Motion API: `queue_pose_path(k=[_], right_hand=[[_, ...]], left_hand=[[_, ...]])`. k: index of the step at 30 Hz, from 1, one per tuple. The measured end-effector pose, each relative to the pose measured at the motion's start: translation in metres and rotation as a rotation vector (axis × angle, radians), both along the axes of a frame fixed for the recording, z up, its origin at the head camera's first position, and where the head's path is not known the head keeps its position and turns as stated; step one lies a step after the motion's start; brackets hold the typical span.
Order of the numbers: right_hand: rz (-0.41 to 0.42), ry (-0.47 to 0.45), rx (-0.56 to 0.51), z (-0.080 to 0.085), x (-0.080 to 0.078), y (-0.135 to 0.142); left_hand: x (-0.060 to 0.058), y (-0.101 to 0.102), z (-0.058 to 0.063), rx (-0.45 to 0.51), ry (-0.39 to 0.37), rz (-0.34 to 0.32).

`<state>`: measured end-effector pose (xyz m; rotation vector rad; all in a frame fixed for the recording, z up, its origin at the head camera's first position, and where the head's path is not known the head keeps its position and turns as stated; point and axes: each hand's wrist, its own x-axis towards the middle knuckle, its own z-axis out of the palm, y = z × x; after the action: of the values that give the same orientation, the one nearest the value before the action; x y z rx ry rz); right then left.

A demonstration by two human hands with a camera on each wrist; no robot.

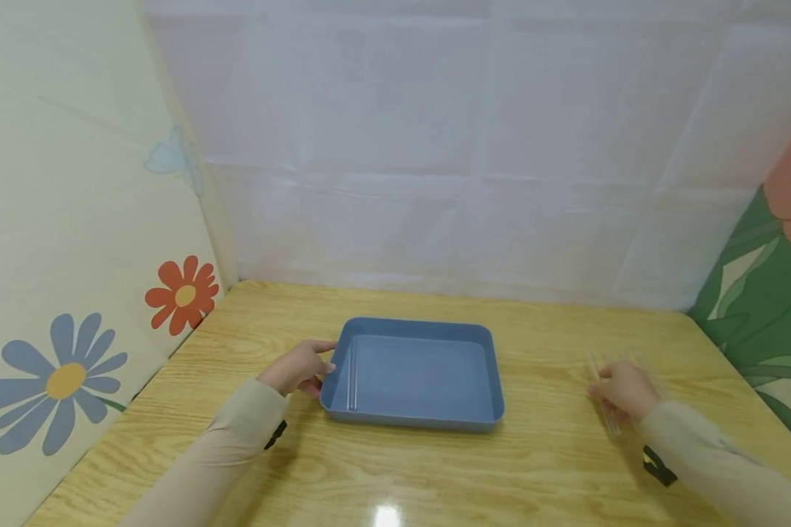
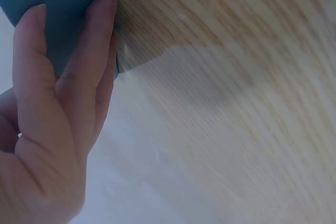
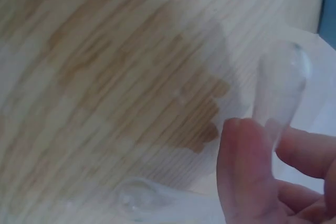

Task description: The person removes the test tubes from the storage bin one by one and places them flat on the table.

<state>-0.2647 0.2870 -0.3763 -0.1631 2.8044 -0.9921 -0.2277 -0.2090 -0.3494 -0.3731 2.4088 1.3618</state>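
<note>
A blue rectangular tray (image 1: 415, 421) lies on the wooden table. My left hand (image 1: 295, 368) is at its left side, with extended fingers (image 2: 84, 66) resting along the tray's outer wall in the left wrist view. Inside the tray, a clear test tube (image 1: 352, 377) lies lengthwise near the left wall. Well to the right of the tray, my right hand (image 1: 626, 391) pinches another clear test tube (image 3: 283, 82) between thumb and fingers, its rounded end pointing away from the palm. A further clear tube (image 3: 168, 203) lies on the table beneath that hand.
The wooden table (image 1: 409, 468) reaches back to a white cloth backdrop (image 1: 382, 146). Flower-printed cloth stands at the left (image 1: 72, 241) and right (image 1: 764, 293) sides. Faint transparent outlines show beside my right hand in the head view.
</note>
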Motion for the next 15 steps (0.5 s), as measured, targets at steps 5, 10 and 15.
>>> queue_pose_path(k=[5,10,15], right_hand=[[0.041,0.094,0.079,-0.0037,-0.0049,-0.0016],[0.033,0.106,0.144,-0.0030,-0.0081,-0.0044],[0.041,0.184,0.272,-0.0040,-0.0097,-0.0073]], left_hand=[[-0.0002,-0.0001,0.0003,-0.001,0.000,0.001],[-0.0009,0.0008,0.0006,-0.014,-0.007,0.008],[-0.0006,0.0010,0.0004,-0.020,-0.008,0.007]])
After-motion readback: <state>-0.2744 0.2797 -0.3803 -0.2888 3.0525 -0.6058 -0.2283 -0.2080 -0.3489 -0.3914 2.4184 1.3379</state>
